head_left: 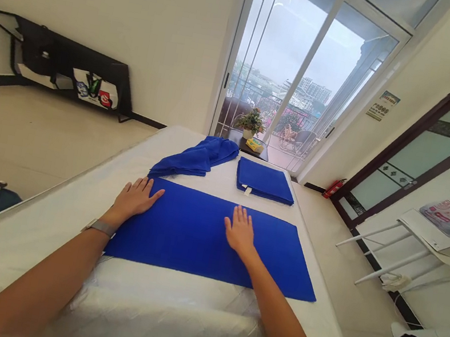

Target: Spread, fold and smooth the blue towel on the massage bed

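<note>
Both palms down on the cloth! The left hand (pixel 135 199), a grey metallic watch (pixel 100 226) strapped at its wrist, lies across the far left corner of a flat, bright blue rectangular cloth (pixel 191 235). Its fingers are stretched out, side by side, thumb swung wide toward the middle of the fabric. And over to the right hand (pixel 240 232): flat on that same cloth, right of centre, fingers extended and slightly parted, fingertips up by the far edge, thumb standing away to the left. Neither hand grips anything; it's all contact from above.

That blue cloth lies spread crosswise near the close end of a white quilted mattress (pixel 184 303) with a shiny clear covering, and it looks beautifully smooth. Just beyond its far left corner, a rumpled blue cloth heap (pixel 198 158) sprawls in loose folds. Across on the right, beyond the far edge, sits a neat, squarish folded blue cloth stack (pixel 266 179), a small white fabric tag (pixel 247 191) poking out at the front.

Past the mattress, a dark tabletop (pixel 236 138) carries a leafy green potted plant (pixel 251 122) and a yellow box (pixel 254 146), right before a white-framed sliding glass door (pixel 280 50).
</note>
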